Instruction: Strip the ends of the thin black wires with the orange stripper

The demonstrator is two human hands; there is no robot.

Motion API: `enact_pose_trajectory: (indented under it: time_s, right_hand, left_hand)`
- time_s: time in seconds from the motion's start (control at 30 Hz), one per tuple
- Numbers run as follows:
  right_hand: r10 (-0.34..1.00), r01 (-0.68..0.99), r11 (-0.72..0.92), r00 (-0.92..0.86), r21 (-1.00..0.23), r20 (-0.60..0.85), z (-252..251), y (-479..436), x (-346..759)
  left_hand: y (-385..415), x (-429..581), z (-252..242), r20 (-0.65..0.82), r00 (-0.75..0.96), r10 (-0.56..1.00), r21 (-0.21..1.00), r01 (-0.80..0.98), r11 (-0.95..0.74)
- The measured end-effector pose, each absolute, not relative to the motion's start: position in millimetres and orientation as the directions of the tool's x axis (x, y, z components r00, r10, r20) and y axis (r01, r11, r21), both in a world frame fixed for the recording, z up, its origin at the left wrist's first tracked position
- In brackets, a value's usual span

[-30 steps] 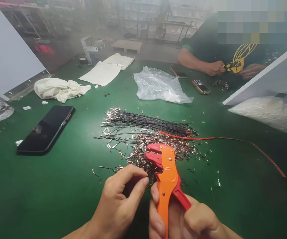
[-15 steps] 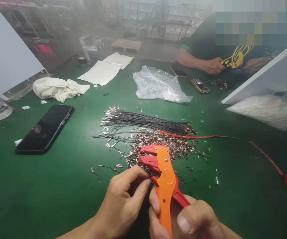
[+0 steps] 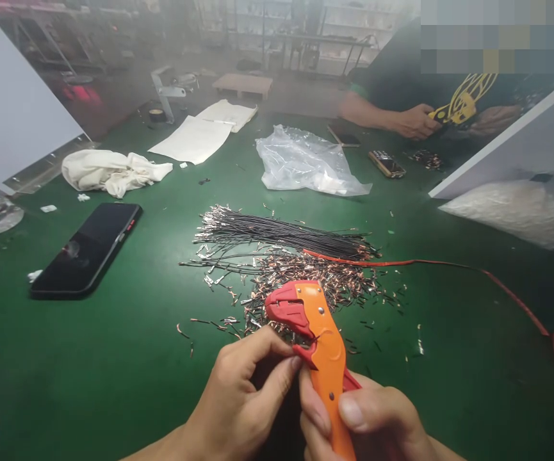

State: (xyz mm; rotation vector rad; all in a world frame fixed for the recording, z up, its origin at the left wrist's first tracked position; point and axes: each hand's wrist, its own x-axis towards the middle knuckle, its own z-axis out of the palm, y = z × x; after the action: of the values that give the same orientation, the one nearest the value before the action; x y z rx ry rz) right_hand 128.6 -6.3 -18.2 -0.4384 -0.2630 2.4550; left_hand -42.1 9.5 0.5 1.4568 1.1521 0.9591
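Observation:
My right hand point(image 3: 377, 416) is wrapped round an orange and red wire stripper point(image 3: 327, 346), its handles squeezed together and its red jaws closed. My left hand point(image 3: 252, 378) pinches thumb and forefinger at the small red notch on the tool's left side. Whatever sits between those fingertips is too small and hidden to make out. Just beyond the tool's head lies a heap of short wire scraps point(image 3: 348, 282) with copper ends. Behind the heap is a bundle of black wires point(image 3: 277, 232) with metal terminals at the left end.
A black phone point(image 3: 89, 250) lies at the left, below a white cloth point(image 3: 113, 169). A clear plastic bag point(image 3: 300, 160) and paper sheets point(image 3: 195, 137) are further back. A red strip point(image 3: 377, 262) runs rightward. Across the table, a co-worker's hand point(image 3: 415, 121) holds a yellow tool.
The stripper's jaws have closed and its red handle has been drawn in towards the orange body. My right thumb has moved onto the orange body; my left hand has shifted slightly right.

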Motion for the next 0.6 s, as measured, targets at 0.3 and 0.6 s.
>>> enact_pose_trajectory:
  time_s: [0.3,0.6]
  right_hand:
    - [0.604,-0.497,-0.785,-0.746,-0.37,-0.281,-12.9,-7.0,128.8]
    - [0.619,-0.563,-0.778,-0.763,-0.279,-0.186,-13.6,-4.8,125.5]
  left_hand:
    - [6.9,-41.1,1.9,-0.112,0.25,0.962,0.993,0.05,0.103]
    - [7.9,-37.4,1.6,-0.322,0.219,0.921,0.942,-0.02,0.334]
